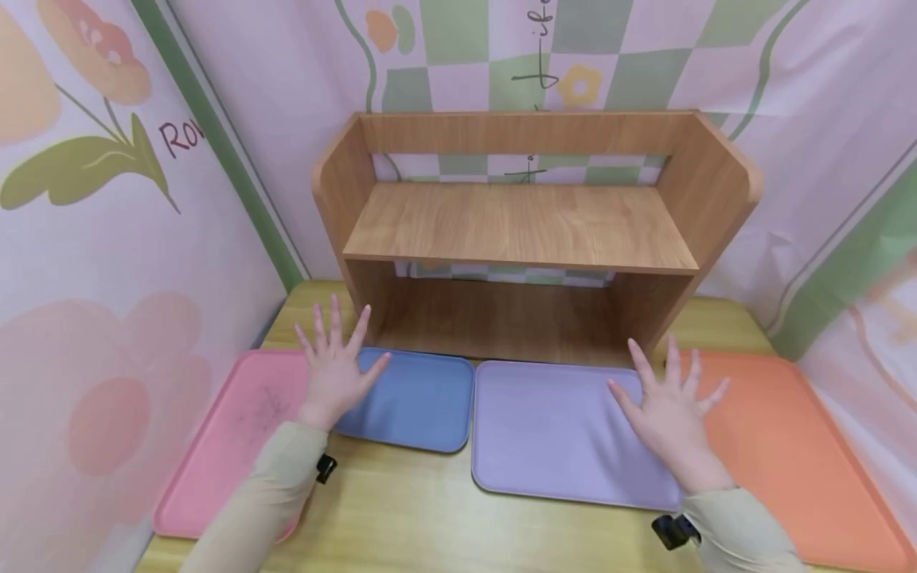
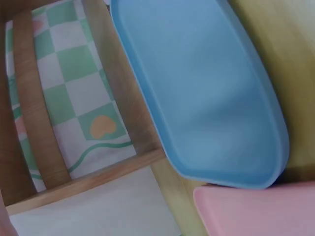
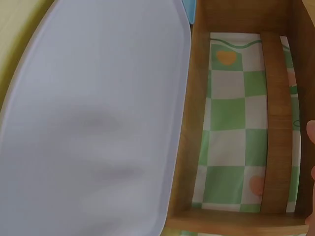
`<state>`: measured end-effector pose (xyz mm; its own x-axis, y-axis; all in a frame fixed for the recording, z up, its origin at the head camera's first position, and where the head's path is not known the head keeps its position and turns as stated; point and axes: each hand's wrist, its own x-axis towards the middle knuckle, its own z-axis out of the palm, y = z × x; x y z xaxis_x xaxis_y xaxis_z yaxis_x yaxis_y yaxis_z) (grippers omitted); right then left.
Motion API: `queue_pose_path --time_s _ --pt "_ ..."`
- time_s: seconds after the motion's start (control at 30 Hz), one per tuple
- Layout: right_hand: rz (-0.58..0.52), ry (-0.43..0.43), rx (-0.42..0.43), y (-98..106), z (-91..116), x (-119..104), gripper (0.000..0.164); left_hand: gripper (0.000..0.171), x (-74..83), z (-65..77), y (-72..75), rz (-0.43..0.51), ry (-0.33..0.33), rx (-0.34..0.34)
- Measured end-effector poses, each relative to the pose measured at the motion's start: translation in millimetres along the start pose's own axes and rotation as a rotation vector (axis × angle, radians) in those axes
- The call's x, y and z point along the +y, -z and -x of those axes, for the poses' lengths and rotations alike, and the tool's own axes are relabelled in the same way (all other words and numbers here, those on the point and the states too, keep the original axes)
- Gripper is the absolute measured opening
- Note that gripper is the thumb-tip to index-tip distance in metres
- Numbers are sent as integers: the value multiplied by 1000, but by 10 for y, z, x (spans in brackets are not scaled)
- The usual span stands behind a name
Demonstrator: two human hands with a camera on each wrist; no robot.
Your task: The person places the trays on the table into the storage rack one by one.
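My left hand [image 1: 335, 380], fingers spread, hovers over the seam between the pink tray [image 1: 215, 454] and the blue tray [image 1: 423, 402]. Nothing is in it. With its fingers fanned out as well, my right hand [image 1: 673, 418] hangs above the right end of the lavender tray [image 1: 552, 430], close to the orange tray [image 1: 781, 454]; it also holds nothing. The left wrist view has the blue tray [image 2: 197, 88] large in the middle. Across the left of the right wrist view lies the lavender tray [image 3: 93, 108], with soft finger shadows on it.
Behind the trays stands a two-level wooden shelf [image 1: 516, 227] with upright sides and a back rail. All of it rests on a wooden table [image 1: 401, 509]. Printed fabric [image 1: 215, 263] hangs on the left, at the back and on the right.
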<state>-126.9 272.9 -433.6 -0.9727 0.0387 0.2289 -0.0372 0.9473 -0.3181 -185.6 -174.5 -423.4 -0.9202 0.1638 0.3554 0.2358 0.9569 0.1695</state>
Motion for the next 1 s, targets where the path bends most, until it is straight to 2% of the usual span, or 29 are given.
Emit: queue_pose_path --time_s 0.1,0.23,0.33,0.5,0.67,0.83,1.0 --pt "-8 6 15 3 13 30 71 77 -32 -49 54 9 -11 19" --pt "-15 13 14 -9 37 74 71 79 -88 -171 165 18 -38 77" --pt "-12 23 14 -39 61 120 70 86 -125 -310 277 5 -60 113" --pt "-4 50 26 -152 123 254 68 76 -161 -605 516 10 -88 163" --pt "-3 76 33 -258 200 373 67 81 -153 -876 729 111 -93 204" --pt "6 85 22 -314 256 455 70 82 -134 -1057 876 218 -110 234" --pt "24 82 -12 -347 304 556 73 85 -122 -1182 986 350 -81 198"
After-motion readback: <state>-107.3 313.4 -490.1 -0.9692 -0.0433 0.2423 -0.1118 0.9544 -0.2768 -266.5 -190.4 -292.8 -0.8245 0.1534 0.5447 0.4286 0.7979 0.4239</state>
